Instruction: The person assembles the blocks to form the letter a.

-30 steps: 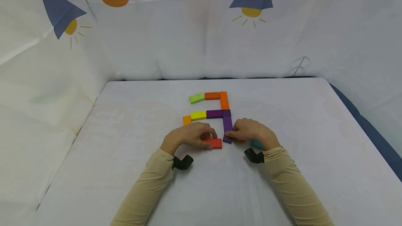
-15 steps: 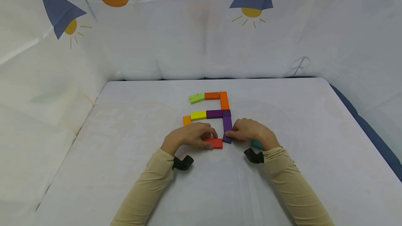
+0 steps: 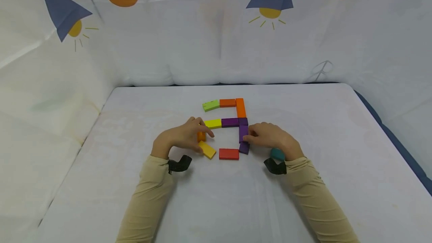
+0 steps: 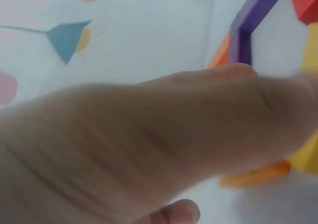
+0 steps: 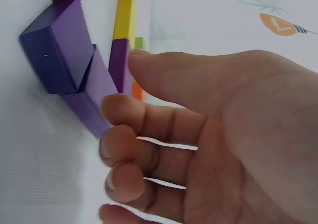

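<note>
My left hand [image 3: 183,136] is at the left end of a row of coloured wooden blocks. Its thumb meets or nearly meets a tilted golden-yellow block [image 3: 207,150], and its fingers spread over an orange block [image 3: 201,137]. In the left wrist view the thumb covers part of the golden-yellow block [image 4: 305,157]. On the other side my right hand [image 3: 271,138] has its fingertips by a purple block [image 3: 243,133], thumb apart from the fingers. Just below, a second purple block [image 3: 244,148] lies slightly turned. A red block [image 3: 229,154] lies between the hands, apart from both.
Farther back, a yellow block [image 3: 213,124] joins a purple block [image 3: 230,122]. Lime [image 3: 210,105], red-orange [image 3: 227,103] and orange [image 3: 240,107] blocks form the far part. A teal block [image 3: 278,154] lies by the right wrist. White cloth walls stand behind the table [image 3: 152,100].
My left hand has let go of the red block and moved left to the golden-yellow and orange blocks, uncovering them. The right hand has shifted slightly, and the purple block near it looks straighter.
</note>
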A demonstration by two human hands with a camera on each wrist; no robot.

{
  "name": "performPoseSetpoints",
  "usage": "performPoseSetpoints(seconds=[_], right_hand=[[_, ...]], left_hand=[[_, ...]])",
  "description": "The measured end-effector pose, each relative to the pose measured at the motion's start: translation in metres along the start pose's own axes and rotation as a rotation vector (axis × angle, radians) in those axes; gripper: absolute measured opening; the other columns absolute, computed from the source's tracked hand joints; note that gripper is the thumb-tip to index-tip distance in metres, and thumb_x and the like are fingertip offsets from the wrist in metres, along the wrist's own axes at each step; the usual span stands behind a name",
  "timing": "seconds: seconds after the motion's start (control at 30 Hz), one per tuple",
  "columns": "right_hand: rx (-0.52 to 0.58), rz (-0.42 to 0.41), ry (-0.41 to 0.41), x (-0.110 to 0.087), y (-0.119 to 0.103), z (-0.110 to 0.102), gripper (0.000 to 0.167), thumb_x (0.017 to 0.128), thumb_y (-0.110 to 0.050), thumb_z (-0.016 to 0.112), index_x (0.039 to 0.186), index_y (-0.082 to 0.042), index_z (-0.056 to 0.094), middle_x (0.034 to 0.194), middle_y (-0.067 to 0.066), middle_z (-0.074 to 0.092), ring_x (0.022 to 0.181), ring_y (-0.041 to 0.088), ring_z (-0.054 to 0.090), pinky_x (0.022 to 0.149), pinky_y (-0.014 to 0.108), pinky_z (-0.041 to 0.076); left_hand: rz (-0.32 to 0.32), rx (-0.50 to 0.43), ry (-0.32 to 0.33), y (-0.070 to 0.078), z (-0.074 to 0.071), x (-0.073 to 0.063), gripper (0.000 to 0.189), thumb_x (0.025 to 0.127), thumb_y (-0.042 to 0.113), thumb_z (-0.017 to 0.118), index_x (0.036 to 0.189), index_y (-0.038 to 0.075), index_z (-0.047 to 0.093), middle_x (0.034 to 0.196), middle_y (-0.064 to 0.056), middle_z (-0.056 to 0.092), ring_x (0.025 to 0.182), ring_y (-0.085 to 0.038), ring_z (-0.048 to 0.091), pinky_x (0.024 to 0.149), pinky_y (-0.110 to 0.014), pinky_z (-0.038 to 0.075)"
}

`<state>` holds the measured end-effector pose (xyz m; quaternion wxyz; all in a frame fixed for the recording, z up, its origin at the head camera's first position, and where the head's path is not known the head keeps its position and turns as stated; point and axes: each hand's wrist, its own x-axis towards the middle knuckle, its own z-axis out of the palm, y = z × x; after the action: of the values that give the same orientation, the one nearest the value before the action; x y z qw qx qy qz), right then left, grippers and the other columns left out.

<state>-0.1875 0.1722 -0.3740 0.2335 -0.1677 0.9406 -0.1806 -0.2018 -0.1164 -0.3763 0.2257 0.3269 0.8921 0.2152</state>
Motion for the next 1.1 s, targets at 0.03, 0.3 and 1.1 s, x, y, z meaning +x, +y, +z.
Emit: performPoseSetpoints(seconds=[0.03,0.3,1.1], right_hand=[[0.005,-0.015,0.016,-0.001,-0.001,-0.001,0.025,0.092,-0.037,0.058,0.081,-0.014,0.058,0.069,-0.001,0.049,0.066,0.016,0.047,0.057,0.027,0.034],[0.057,-0.186,0.063,-0.001,-0.007,-0.002,0.013,0.093,-0.03,0.058,0.092,-0.017,0.06,0.077,-0.003,0.058,0.071,0.014,0.051,0.063,0.027,0.043],[0.031,0.067,0.036,0.01,0.01,0.005,0.029,0.094,-0.037,0.054,0.101,-0.009,0.055,0.083,0.004,0.057,0.078,0.019,0.051,0.063,0.028,0.04]], left_hand=[[-0.006,-0.001,-0.006,-0.002,-0.002,-0.002,0.042,0.074,0.02,0.08,0.114,0.024,0.066,0.11,-0.005,0.049,0.106,-0.021,0.037,0.081,-0.032,0.039],[0.0,-0.082,-0.09,-0.004,-0.004,0.001,0.028,0.08,0.013,0.075,0.105,0.023,0.069,0.101,-0.001,0.057,0.1,-0.019,0.047,0.085,-0.032,0.041],[0.052,-0.089,-0.081,-0.004,0.004,0.006,0.022,0.082,0.015,0.073,0.104,0.017,0.069,0.087,-0.008,0.054,0.083,-0.017,0.047,0.071,-0.025,0.039]])
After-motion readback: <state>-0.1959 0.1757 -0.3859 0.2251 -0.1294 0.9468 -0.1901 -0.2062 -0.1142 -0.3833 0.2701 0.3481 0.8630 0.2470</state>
